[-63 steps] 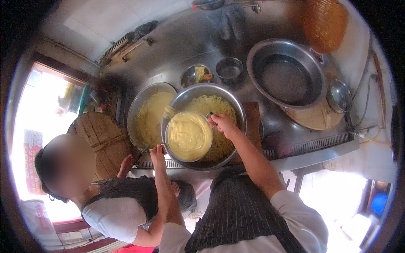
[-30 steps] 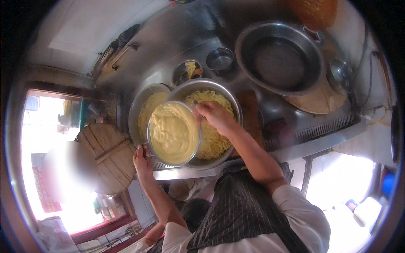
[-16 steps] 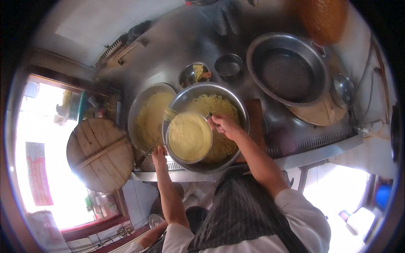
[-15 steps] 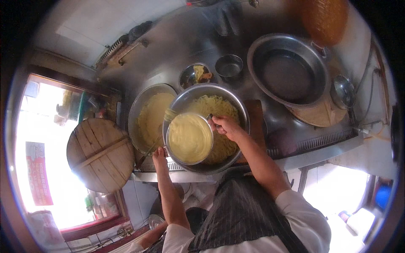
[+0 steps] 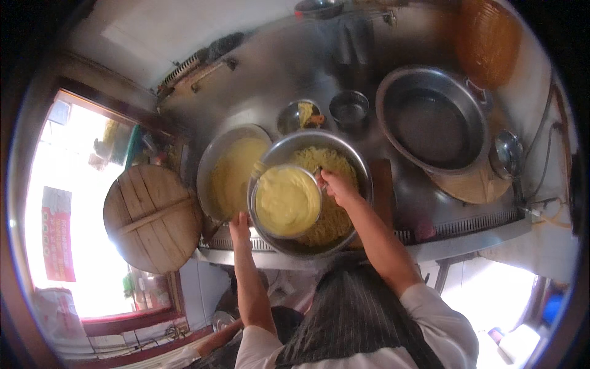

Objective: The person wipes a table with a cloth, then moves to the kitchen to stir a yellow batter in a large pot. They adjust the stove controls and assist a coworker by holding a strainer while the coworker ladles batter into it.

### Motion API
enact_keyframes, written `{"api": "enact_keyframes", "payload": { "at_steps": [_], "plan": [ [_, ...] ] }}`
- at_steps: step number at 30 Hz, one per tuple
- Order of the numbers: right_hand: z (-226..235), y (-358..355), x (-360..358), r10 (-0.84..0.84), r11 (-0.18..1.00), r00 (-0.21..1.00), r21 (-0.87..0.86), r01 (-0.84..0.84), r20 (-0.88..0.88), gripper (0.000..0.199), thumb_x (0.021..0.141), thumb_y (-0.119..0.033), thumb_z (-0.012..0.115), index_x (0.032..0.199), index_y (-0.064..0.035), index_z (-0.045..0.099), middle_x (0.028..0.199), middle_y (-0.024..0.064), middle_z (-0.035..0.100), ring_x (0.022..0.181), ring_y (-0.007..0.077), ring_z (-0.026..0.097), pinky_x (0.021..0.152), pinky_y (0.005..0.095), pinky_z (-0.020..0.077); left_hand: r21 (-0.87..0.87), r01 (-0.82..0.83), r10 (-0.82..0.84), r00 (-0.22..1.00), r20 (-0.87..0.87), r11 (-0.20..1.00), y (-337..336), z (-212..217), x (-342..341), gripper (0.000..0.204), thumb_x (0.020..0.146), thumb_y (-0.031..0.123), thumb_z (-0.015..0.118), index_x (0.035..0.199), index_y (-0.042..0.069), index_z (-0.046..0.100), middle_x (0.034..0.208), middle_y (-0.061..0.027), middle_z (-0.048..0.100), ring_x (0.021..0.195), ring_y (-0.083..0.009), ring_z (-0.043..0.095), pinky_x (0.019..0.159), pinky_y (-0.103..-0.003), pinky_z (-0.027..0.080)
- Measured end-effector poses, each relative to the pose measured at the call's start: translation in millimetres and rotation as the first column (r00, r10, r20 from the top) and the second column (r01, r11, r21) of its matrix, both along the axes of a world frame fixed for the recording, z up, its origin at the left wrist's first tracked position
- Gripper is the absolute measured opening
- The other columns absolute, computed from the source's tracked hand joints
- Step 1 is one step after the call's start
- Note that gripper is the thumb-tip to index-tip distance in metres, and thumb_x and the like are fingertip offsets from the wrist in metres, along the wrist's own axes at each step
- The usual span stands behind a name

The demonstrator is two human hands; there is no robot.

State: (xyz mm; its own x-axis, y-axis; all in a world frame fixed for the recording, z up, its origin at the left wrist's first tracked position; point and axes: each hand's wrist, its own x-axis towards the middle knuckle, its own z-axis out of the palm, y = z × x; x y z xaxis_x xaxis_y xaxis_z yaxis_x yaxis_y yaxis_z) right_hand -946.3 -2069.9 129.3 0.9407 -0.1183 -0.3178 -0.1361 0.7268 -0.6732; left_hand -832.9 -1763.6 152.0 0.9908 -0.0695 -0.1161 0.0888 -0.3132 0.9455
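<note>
My right hand (image 5: pixel 336 186) grips the side handle of a round metal pot (image 5: pixel 319 212) filled with thick yellow batter (image 5: pixel 284 200). Fingers closed, my left hand (image 5: pixel 240 229) is at the pot's other side, apparently on its opposite handle; the grip is partly hidden. The pot is held over a large steel basin (image 5: pixel 365 184) containing yellow, strip-like food (image 5: pixel 329 222). Something pale yellow clings to the basin's left rim. Close on the left stands another wide pan (image 5: pixel 206 161) with a pale yellow mixture in it, and a handle sticks out at its near edge.
Behind the basin are a small bowl with food scraps (image 5: pixel 301 117) and a dark empty bowl (image 5: pixel 349 109). A wide metal tub (image 5: pixel 382 117) and a ladle-like metal bowl (image 5: pixel 507 154) stand right. A round wooden lid (image 5: pixel 152 218) is at left. Another person's arm (image 5: pixel 220 338) shows below.
The whole view has shifted, moving the counter slightly right and down. Both hands keep their hold, and the batter's surface in the pot looks more folded.
</note>
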Motion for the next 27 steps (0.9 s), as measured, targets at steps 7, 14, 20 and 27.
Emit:
{"api": "enact_keyframes", "payload": {
  "at_steps": [7, 14, 20, 27],
  "plan": [
    [-23, 0, 7, -0.149, 0.972, 0.969, -0.208, 0.108, -0.195, 0.029, 0.091, -0.027, 0.041, 0.078, -0.0049, 0.056, 0.062, 0.0019, 0.051, 0.041, 0.0065, 0.029, 0.039, 0.0202, 0.0237, 0.204, 0.063, -0.06, 0.998, -0.02, 0.977, -15, 19, -12, 0.031, 0.088, 0.024, 0.046, 0.066, 0.002, 0.052, 0.058, 0.0006, 0.045, 0.055, -0.0073, 0.037, 0.049, -0.024, 0.031],
    [-18, -14, 1, 0.002, 1.0, 0.998, 0.018, -0.003, 0.057, 0.032, 0.092, -0.028, 0.037, 0.076, -0.0067, 0.056, 0.064, 0.0014, 0.051, 0.041, 0.0054, 0.026, 0.039, 0.0197, 0.0226, 0.206, 0.034, -0.03, 0.999, -0.025, 0.978, -11, 14, -9, 0.03, 0.088, 0.023, 0.046, 0.068, 0.002, 0.054, 0.059, -0.0008, 0.048, 0.052, -0.0102, 0.04, 0.048, -0.026, 0.032],
    [-13, -10, -4, -0.034, 0.989, 0.997, -0.148, 0.023, -0.075, 0.03, 0.091, -0.027, 0.038, 0.076, -0.0063, 0.055, 0.061, 0.0014, 0.051, 0.043, 0.0082, 0.03, 0.04, 0.0238, 0.0257, 0.151, 0.089, -0.091, 0.996, 0.008, 0.985, -4, -1, -4, 0.028, 0.088, 0.026, 0.045, 0.076, 0.004, 0.057, 0.06, 0.0009, 0.049, 0.048, -0.0076, 0.039, 0.043, -0.025, 0.03],
    [-36, -5, -1, -0.069, 0.963, 0.983, -0.267, 0.022, -0.168, 0.033, 0.088, -0.036, 0.045, 0.088, -0.0072, 0.059, 0.067, 0.0036, 0.058, 0.05, 0.0116, 0.043, 0.046, 0.0284, 0.0348, 0.2, 0.118, -0.102, 0.991, -0.089, 0.973, -6, 3, -1, 0.029, 0.088, 0.029, 0.048, 0.077, 0.003, 0.056, 0.06, -0.0008, 0.05, 0.046, -0.0085, 0.039, 0.041, -0.024, 0.03]
  ]
}}
